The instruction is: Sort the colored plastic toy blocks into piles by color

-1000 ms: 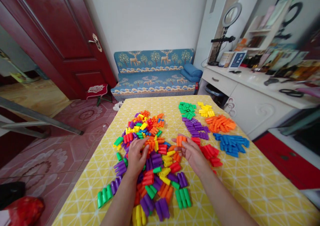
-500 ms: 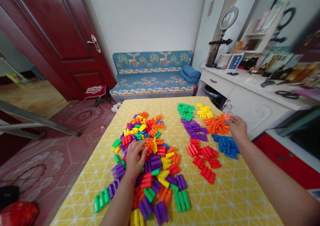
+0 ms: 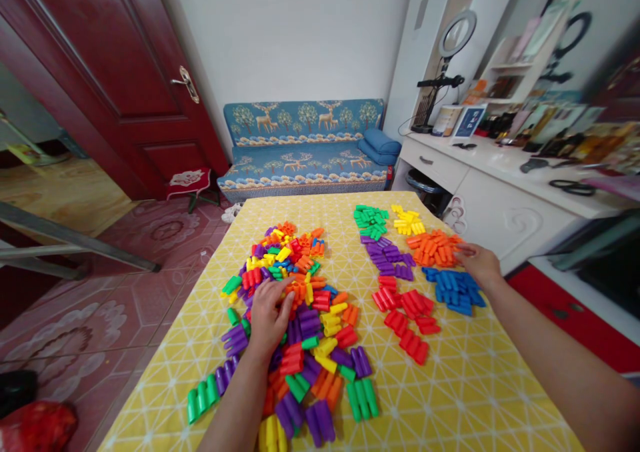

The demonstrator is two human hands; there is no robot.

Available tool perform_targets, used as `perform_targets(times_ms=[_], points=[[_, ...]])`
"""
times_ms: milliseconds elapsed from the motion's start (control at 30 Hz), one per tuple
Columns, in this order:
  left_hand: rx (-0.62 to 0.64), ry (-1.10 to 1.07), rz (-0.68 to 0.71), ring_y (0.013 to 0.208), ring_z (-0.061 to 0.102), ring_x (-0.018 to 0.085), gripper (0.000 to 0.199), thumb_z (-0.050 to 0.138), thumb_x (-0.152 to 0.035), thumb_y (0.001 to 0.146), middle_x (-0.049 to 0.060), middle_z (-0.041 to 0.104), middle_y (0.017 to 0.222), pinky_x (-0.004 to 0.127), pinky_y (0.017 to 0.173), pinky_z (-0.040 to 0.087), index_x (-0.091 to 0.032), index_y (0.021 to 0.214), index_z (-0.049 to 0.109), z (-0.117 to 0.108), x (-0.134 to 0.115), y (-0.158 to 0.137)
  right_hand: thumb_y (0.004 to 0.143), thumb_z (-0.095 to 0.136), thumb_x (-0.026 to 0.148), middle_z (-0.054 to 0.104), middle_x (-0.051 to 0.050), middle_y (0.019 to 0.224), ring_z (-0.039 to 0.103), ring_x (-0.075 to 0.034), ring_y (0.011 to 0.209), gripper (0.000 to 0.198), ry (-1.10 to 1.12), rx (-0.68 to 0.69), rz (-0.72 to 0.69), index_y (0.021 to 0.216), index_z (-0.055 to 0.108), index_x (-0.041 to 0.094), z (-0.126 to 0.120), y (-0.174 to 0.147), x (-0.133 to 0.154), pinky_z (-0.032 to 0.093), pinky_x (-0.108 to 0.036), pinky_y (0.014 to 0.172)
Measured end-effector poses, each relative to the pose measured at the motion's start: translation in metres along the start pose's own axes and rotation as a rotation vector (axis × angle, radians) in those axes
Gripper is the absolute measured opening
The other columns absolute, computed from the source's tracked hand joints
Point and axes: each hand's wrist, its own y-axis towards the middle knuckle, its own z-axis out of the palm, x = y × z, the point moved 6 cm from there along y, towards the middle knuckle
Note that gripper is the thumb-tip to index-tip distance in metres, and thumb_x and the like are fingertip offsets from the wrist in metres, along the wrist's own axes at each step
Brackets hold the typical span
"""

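Note:
My left hand (image 3: 270, 313) rests on a mixed pile of ridged plastic tube blocks (image 3: 306, 322) in orange, red, purple, yellow, green and blue. Its fingers are apart and touch orange pieces at the pile's middle; part of the pile is hidden beneath it. On the right, my right hand (image 3: 479, 263) is beside the orange blocks (image 3: 434, 247), just above the blue blocks (image 3: 455, 291). Its fingers stretch to the left, with nothing visible in them. Sorted by colour nearby lie purple blocks (image 3: 389, 259), red blocks (image 3: 406, 312), green blocks (image 3: 371, 222) and yellow blocks (image 3: 409, 221).
A yellow patterned cloth (image 3: 440, 385) covers the table. Behind it stands a blue sofa (image 3: 300, 152). To the right is a white dresser (image 3: 500, 192) with a ring light (image 3: 457, 35) and bottles. A red stool (image 3: 189, 182) stands by the red door (image 3: 115, 72).
My right hand has moved slightly down and right from the top of the orange blocks to their edge, near the blue blocks. My left hand has stayed on the mixed pile.

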Motion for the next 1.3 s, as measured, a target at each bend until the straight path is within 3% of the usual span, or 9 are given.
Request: perform_targets(times_ms=[167,333,433,567,733,833,1000,1133,1300], points=[[-0.001,-0.002,0.001,0.097,0.063,0.021,0.028,0.052,-0.031,0.093,0.004,0.071,0.102,0.046,0.105,0.040,-0.022,0.116,0.065,0.000,-0.001,0.000,0.078,0.061,0.028,0.071,-0.014,0.100,0.065,-0.026,0.086,0.033,-0.060,-0.035,-0.051,0.105,0.071,0.014,-0.007,-0.016,0.033,0.050,-0.038,0.076],[0.002,-0.004,-0.008,0.098,0.063,0.021,0.028,0.052,-0.032,0.093,0.004,0.071,0.102,0.047,0.105,0.039,-0.023,0.116,0.065,-0.001,-0.001,-0.001,0.077,0.068,0.039,0.065,-0.009,0.112,0.064,-0.024,0.091,0.042,-0.221,0.190,-0.362,0.115,0.070,0.023,0.016,-0.050,0.094,0.049,-0.032,0.074],[0.005,-0.005,-0.008,0.099,0.063,0.022,0.028,0.052,-0.031,0.093,0.004,0.071,0.103,0.047,0.106,0.038,-0.023,0.117,0.064,0.000,0.000,-0.001,0.075,0.070,0.032,0.061,-0.010,0.121,0.063,-0.027,0.100,0.054,-0.420,0.271,-0.437,0.128,0.063,0.027,0.027,-0.062,0.108,0.048,-0.031,0.072],[-0.008,-0.009,-0.005,0.099,0.063,0.021,0.028,0.053,-0.031,0.093,0.004,0.071,0.103,0.046,0.106,0.038,-0.023,0.117,0.064,0.000,0.001,-0.001,0.079,0.060,0.017,0.062,-0.009,0.119,0.064,-0.026,0.101,0.046,-0.523,0.370,-0.468,0.124,0.065,0.026,0.037,-0.062,0.112,0.046,-0.030,0.073],[0.008,-0.009,-0.008,0.099,0.063,0.021,0.027,0.052,-0.031,0.093,0.004,0.071,0.104,0.047,0.105,0.038,-0.023,0.116,0.064,0.000,0.001,0.000,0.079,0.058,0.018,0.063,-0.008,0.121,0.063,-0.026,0.102,0.041,-0.482,0.262,-0.457,0.120,0.065,0.024,0.029,-0.047,0.129,0.046,-0.030,0.073],[0.005,-0.011,-0.007,0.100,0.063,0.021,0.027,0.052,-0.031,0.093,0.004,0.071,0.106,0.046,0.106,0.038,-0.023,0.116,0.065,0.000,0.000,0.000,0.081,0.054,0.012,0.063,-0.007,0.122,0.059,-0.024,0.107,0.041,-0.464,0.214,-0.582,0.118,0.066,0.023,0.030,-0.041,0.148,0.046,-0.029,0.078],[0.005,-0.007,-0.015,0.098,0.064,0.021,0.028,0.052,-0.031,0.093,0.004,0.071,0.103,0.046,0.106,0.039,-0.024,0.116,0.065,0.000,0.001,0.000,0.082,0.048,0.003,0.069,-0.010,0.111,0.055,-0.025,0.106,0.038,-0.540,0.325,-0.828,0.105,0.072,0.019,0.049,-0.039,0.163,0.044,-0.031,0.081],[0.004,-0.004,-0.018,0.099,0.064,0.022,0.028,0.051,-0.032,0.093,0.005,0.071,0.103,0.048,0.106,0.038,-0.024,0.116,0.065,0.000,0.000,0.000,0.080,0.051,0.005,0.071,-0.012,0.104,0.056,-0.027,0.100,0.033,-0.576,0.389,-0.803,0.099,0.075,0.019,0.057,-0.038,0.160,0.045,-0.033,0.080],[0.027,-0.003,-0.028,0.098,0.063,0.021,0.031,0.051,-0.032,0.092,0.004,0.071,0.103,0.046,0.105,0.039,-0.023,0.119,0.064,-0.002,-0.004,0.000,0.079,0.045,0.003,0.065,-0.009,0.122,0.054,-0.025,0.113,0.046,-0.245,0.233,-0.807,0.112,0.070,0.020,0.049,-0.073,0.198,0.044,-0.038,0.097]])
